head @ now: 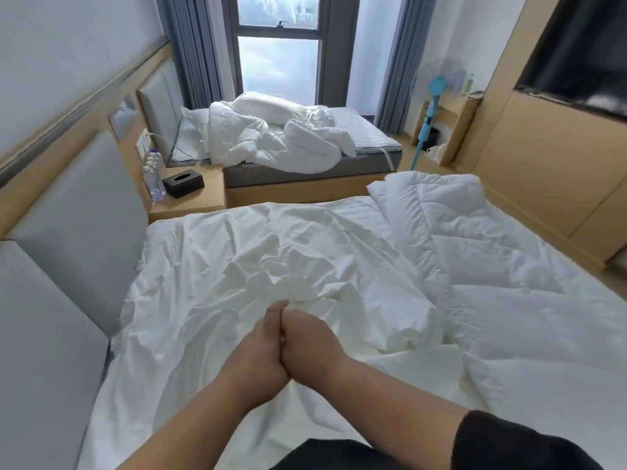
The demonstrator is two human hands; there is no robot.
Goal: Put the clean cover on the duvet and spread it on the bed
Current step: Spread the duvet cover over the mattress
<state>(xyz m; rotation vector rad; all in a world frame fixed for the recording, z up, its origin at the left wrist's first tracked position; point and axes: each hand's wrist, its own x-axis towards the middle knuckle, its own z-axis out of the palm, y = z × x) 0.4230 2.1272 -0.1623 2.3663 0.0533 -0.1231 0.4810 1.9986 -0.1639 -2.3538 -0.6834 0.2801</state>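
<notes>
A grey padded headboard (78, 212) runs along the left, with a water bottle (154, 176) and a black tissue box (183, 179) on the bedside table (190, 201) beyond it. On the near bed the white cover (210, 276) lies wrinkled. The left hand (264, 347) and right hand (305, 337) press side by side, fingers curled, pinching a bunched fold of the cover. Right of them the quilted duvet (492, 252) lies spread. A 2nd bed (305, 147) stands under the window (278, 45).
</notes>
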